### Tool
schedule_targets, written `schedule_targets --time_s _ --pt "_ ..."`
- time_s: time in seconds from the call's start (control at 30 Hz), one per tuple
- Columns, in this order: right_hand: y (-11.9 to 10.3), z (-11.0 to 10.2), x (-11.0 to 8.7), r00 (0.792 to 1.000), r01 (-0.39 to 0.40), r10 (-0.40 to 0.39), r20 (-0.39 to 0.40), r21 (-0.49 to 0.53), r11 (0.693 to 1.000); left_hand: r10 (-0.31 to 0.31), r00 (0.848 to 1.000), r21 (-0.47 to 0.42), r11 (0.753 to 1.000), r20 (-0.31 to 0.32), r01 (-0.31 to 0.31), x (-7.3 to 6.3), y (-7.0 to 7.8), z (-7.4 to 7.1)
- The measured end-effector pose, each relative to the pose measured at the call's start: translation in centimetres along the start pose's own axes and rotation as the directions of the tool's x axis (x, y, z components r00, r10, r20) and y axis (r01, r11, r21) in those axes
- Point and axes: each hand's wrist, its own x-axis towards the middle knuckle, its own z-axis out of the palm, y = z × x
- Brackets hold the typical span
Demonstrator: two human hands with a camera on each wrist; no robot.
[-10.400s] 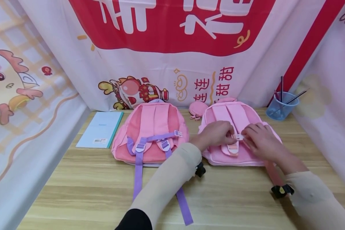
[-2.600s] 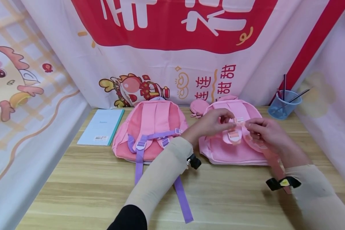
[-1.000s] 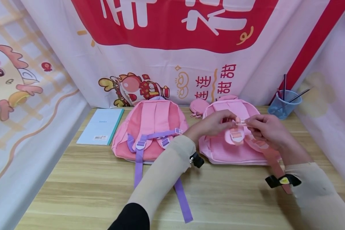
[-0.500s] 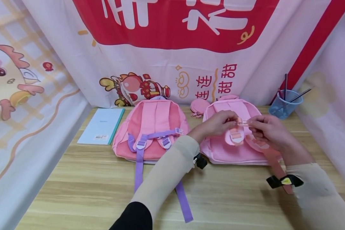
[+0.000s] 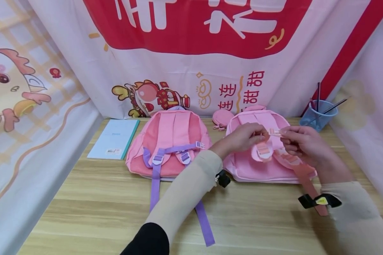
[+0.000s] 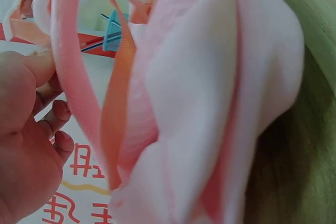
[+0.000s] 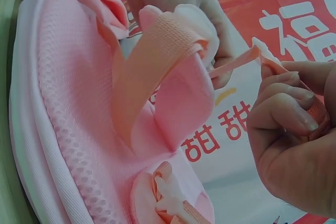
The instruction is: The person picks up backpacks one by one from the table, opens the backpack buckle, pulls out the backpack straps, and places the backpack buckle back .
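Both hands work over the right pink backpack [image 5: 258,171], which lies with its padded straps facing up. Between them a white buckle [image 5: 274,132] is joined to orange webbing. My left hand [image 5: 247,136] pinches a padded shoulder strap [image 6: 71,61] at its edge. Fingers of my right hand [image 5: 303,143] are curled round the buckle's right end, with orange webbing [image 7: 317,111] in the palm. From the buckle a narrow orange strap [image 7: 233,65] runs back to the left hand. A second strap's adjuster [image 7: 170,198] lies below on the bag.
Left of it lies another pink backpack [image 5: 137,161] with purple straps [image 5: 205,225] trailing over the wooden table [image 5: 92,212]. A blue notebook [image 5: 113,136] is at the far left. Behind are a round pink pouch [image 5: 222,117] and a blue pen cup [image 5: 317,118].
Both hands have risen from low on the backpack since the oldest frame, lifting the buckle. In the last second, the right hand and buckle shift slightly right, and more buckle shows between the hands.
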Motion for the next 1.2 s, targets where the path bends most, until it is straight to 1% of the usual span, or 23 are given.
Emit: schedule_targets --time_s 0.1,0.17,0.23,0.3,0.4,0.53,0.63,0.73,0.8,0.9,1.03,1.1,1.2 --pt "0.0 -0.1 0.1 1.000 0.000 0.000 -0.029 -0.010 1.000 -0.043 0.999 -0.071 0.997 -0.013 0.042 -0.5 0.3 -0.6" --pt "0.0 -0.2 0.1 0.999 -0.003 0.002 -0.046 -0.025 1.000 -0.035 0.999 -0.124 0.992 -0.038 0.030 -0.7 0.5 -0.9" --pt "0.0 -0.3 0.1 0.998 -0.011 0.009 -0.054 -0.040 0.999 0.000 0.998 -0.151 0.989 -0.064 -0.009 -0.8 0.8 -1.2" --pt "0.1 -0.4 0.1 0.999 -0.019 0.017 -0.050 -0.051 0.999 0.033 0.996 -0.150 0.988 -0.084 -0.045 -0.7 1.0 -1.4" --pt "0.4 -0.4 0.1 0.999 -0.013 0.011 -0.031 -0.044 0.999 0.053 0.994 -0.115 0.991 -0.092 -0.063 -0.6 1.2 -1.3" --pt "0.8 -0.3 0.2 1.000 0.023 -0.024 -0.011 -0.037 0.999 0.039 0.997 -0.075 0.996 -0.073 -0.044 -0.4 1.4 -1.1" --pt "1.1 -0.4 0.2 0.999 0.033 -0.033 0.000 -0.038 0.999 0.033 0.997 -0.064 0.997 -0.073 -0.038 -0.4 1.4 -1.1" --pt "1.4 -0.9 0.1 1.000 0.016 -0.015 0.007 -0.029 0.999 0.042 0.994 -0.078 0.996 -0.097 -0.050 -0.5 1.3 -1.1" --pt "1.7 -1.3 0.1 1.000 -0.006 0.006 -0.003 -0.026 1.000 0.044 0.993 -0.085 0.995 -0.113 -0.054 -0.6 1.2 -1.0" --pt "2.2 -1.9 0.1 0.998 -0.051 0.048 -0.039 -0.085 0.995 0.051 0.990 -0.097 0.993 -0.128 -0.064 -0.8 1.0 -0.8" --pt "2.5 -1.9 0.3 0.993 -0.097 0.082 -0.085 -0.195 0.976 0.051 0.990 -0.107 0.992 -0.132 -0.065 -1.0 1.1 -0.5" --pt "2.5 -1.6 0.5 0.992 -0.102 0.083 -0.093 -0.214 0.971 0.054 0.989 -0.111 0.991 -0.134 -0.069 -1.0 1.1 -0.4" --pt "2.4 -1.3 0.7 0.992 -0.098 0.079 -0.094 -0.211 0.973 0.063 0.989 -0.106 0.991 -0.135 -0.077 -0.9 1.2 -0.5"
